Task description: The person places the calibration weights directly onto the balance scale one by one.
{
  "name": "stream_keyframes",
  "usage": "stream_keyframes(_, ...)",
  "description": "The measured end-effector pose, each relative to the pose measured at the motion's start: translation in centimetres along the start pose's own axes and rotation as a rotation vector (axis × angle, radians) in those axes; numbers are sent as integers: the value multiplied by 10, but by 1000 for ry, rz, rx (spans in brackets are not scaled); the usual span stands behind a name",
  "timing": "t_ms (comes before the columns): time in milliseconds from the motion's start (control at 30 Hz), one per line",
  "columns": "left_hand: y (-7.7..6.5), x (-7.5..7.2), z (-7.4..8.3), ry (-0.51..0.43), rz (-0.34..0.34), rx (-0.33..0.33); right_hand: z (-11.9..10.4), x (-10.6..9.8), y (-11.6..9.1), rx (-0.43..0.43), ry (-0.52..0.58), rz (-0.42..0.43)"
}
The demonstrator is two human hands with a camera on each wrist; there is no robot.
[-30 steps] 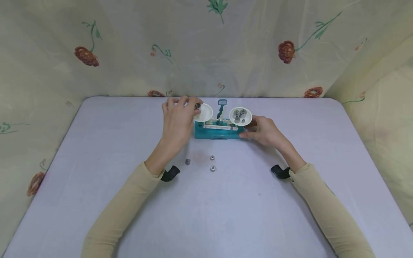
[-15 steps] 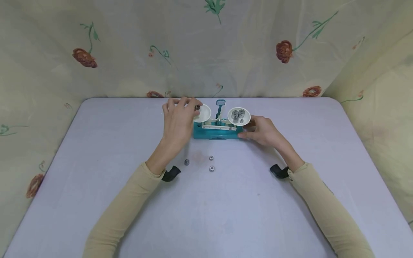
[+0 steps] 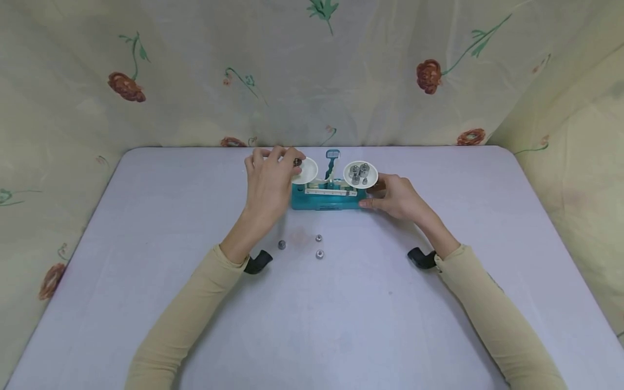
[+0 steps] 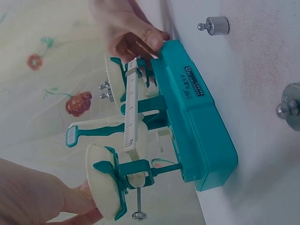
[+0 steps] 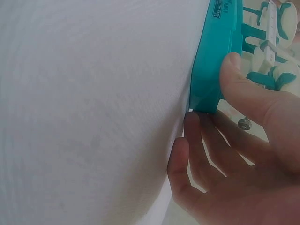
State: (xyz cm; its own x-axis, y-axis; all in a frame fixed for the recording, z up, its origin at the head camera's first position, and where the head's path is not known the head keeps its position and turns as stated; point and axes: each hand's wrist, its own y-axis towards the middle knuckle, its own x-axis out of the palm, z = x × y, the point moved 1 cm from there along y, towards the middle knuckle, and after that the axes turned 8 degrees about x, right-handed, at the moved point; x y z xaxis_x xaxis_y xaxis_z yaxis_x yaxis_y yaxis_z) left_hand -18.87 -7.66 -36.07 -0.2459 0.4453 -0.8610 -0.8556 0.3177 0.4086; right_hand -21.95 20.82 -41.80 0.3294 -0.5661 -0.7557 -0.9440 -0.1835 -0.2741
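A teal balance scale (image 3: 314, 203) with two white pans stands near the table's back edge. My left hand (image 3: 268, 184) pinches a small metal weight (image 3: 297, 162) over the left pan (image 3: 309, 171); whether the weight touches the pan is hard to tell. Several metal weights (image 3: 364, 169) stand in the right pan (image 3: 373, 179). My right hand (image 3: 402, 199) holds the right end of the teal base. The right wrist view shows its thumb (image 5: 239, 86) on the base's upper edge and fingers against the end. In the left wrist view, the pan hides the left fingertips and their weight.
Three loose weights (image 3: 281, 245) lie on the white table (image 3: 331, 325) in front of the scale. A patterned cloth (image 3: 195, 70) hangs behind the table. Black wrist mounts (image 3: 258, 262) stick out from both sleeves.
The head view has shifted slightly. Both hands keep their places at the scale, with the weight still between the left fingers.
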Motion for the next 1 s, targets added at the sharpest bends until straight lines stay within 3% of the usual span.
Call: stream_keyframes(1000,-3,-6,3,37,-34,-34,0,-1,0,5,-5,0)
